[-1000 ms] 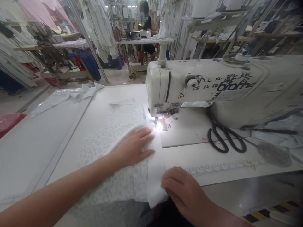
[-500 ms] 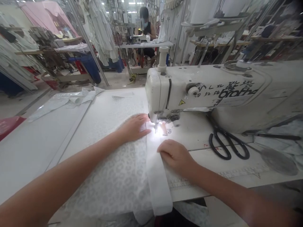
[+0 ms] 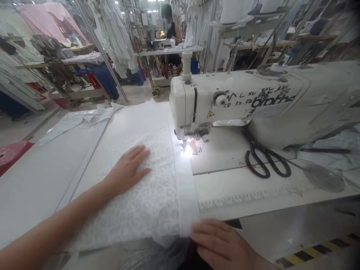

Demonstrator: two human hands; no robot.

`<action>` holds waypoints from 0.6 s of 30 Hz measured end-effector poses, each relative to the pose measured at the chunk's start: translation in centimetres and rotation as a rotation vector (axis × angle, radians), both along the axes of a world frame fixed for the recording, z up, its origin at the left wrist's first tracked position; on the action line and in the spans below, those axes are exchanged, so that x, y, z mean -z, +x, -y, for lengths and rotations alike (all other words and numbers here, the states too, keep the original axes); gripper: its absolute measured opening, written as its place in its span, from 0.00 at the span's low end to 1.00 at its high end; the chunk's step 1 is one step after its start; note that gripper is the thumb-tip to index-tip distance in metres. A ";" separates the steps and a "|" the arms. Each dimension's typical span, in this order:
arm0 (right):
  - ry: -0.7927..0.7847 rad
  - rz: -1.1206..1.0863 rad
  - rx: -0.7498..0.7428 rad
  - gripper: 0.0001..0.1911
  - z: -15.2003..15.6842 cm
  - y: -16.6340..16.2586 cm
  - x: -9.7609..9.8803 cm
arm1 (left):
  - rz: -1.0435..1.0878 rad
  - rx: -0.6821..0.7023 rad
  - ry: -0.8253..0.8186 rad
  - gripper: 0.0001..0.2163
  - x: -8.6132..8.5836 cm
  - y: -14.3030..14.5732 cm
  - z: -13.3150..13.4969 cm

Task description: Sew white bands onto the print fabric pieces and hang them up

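Note:
My left hand (image 3: 128,168) lies flat on pale leopard-print fabric (image 3: 146,210), fingers stretched and thumb apart. A plain white fabric band (image 3: 188,202) runs along the right side of that fabric. At its near end, by the table's front edge, my right hand (image 3: 222,240) closes on the band's right edge; the thumb is hidden and the fingers are slightly blurred. Beyond both hands, the band passes under the lit needle area of a white sewing machine (image 3: 185,108). The presser foot (image 3: 184,145) is beside the bright light.
Black-handled scissors (image 3: 267,161) lie right of the needle. A printed ruler scale (image 3: 242,197) follows the table's front edge. Fabric scraps (image 3: 92,116) rest at the back left. A co-worker (image 3: 170,33) sits at another machine behind.
My left hand has slid left and nearer, away from the needle. My right hand has moved down from beside the needle to the band's near end. The view has shifted slightly.

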State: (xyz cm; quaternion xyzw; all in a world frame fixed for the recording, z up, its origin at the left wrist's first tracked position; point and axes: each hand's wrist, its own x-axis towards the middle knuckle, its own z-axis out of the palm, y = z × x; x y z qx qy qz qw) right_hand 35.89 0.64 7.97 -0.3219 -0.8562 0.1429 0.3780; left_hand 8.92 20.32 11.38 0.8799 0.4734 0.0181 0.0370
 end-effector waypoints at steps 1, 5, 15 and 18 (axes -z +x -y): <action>-0.034 -0.083 -0.010 0.13 1.2 -0.2 0.8 | 0.008 0.015 0.020 0.29 -0.3 -0.5 0.3; -0.463 -0.391 0.310 0.12 3.3 -1.2 4.8 | -0.001 0.333 0.104 0.32 -0.9 0.8 5.3; -1.045 -0.936 0.047 0.11 1.9 -3.1 5.8 | 0.052 0.794 0.325 0.16 1.2 7.1 15.0; -1.076 -0.968 0.022 0.14 2.8 -3.4 5.4 | 0.157 0.847 0.264 0.14 0.7 6.4 15.4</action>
